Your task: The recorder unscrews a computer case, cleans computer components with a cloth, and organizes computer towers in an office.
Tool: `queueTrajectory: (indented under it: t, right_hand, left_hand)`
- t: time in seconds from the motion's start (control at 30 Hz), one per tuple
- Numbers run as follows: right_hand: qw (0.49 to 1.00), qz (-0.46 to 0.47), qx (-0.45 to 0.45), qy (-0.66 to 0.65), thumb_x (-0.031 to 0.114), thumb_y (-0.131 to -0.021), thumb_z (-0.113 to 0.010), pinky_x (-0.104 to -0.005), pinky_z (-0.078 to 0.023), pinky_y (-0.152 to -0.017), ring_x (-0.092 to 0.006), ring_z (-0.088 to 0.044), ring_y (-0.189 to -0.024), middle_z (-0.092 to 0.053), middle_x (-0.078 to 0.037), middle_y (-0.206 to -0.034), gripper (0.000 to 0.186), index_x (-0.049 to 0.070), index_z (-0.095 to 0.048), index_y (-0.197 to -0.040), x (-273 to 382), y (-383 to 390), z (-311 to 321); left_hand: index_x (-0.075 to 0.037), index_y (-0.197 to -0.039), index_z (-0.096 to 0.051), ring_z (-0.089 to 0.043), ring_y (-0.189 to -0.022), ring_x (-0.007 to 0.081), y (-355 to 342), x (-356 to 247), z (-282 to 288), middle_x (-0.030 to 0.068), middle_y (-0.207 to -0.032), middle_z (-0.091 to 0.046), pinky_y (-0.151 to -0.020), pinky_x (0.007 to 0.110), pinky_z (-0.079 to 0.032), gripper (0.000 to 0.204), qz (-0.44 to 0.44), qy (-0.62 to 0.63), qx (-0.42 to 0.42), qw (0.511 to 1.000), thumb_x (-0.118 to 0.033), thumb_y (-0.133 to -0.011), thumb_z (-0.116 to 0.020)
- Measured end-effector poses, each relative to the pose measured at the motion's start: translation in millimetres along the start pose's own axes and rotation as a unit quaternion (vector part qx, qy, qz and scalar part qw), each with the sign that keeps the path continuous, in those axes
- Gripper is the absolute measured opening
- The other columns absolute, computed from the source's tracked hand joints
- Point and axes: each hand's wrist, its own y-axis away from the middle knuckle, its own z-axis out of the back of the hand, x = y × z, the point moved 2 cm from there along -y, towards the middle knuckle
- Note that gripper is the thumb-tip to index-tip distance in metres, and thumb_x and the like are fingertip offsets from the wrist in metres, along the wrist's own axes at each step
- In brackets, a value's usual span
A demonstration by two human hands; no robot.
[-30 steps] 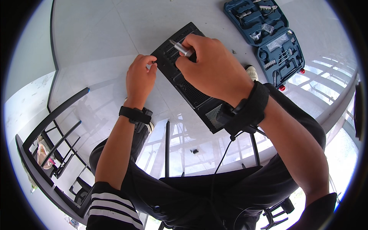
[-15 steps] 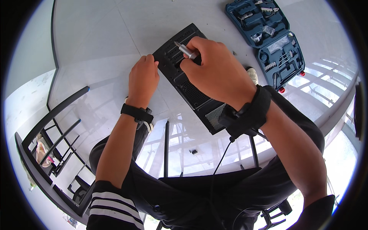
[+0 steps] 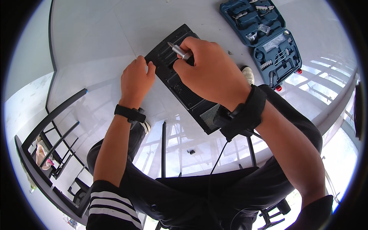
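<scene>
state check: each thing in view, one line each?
black computer case: lying flat on the floor, vented panel up
silver screwdriver: gripped in right hand, tip on the case
left hand: resting on the case's left edge, steadying it
blue tool case: open, lying flat, tools inside

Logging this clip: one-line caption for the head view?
Right hand holds silver screwdriver on black computer case; left hand steadies it.
</scene>
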Motion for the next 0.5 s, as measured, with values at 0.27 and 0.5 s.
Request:
queueTrajectory:
  t: [0.27,0.5]
  right_hand:
    - [1.0,-0.016,0.013,0.007,0.015,-0.081,-0.059,-0.0408,-0.048,-0.064,-0.0399,-0.059,-0.066,-0.063,-0.025,-0.077,0.023,-0.006,-0.06,-0.091,-1.6,1.7,-1.1]
    - [1.0,-0.007,0.016,0.019,0.015,-0.082,-0.06,-0.0362,-0.045,-0.059,-0.0276,-0.056,-0.059,-0.06,-0.018,-0.071,0.022,-0.005,-0.06,-0.092,3.1,0.9,7.1]
  left_hand:
    - [-0.004,-0.085,-0.054,-0.064,-0.079,0.0307,-1.2,2.6,-12.2,0.0105,-0.08,-0.064,-0.065,0.043,-0.052,0.021,-0.067,-0.091,-0.026,0.993,-0.021,-0.097,-0.053]
    - [-0.005,-0.087,-0.055,-0.062,-0.083,0.0273,-7.3,7.6,-8.2,0.0077,-0.084,-0.064,-0.065,0.041,-0.053,0.013,-0.119,-0.11,-0.062,0.985,-0.015,-0.094,-0.057]
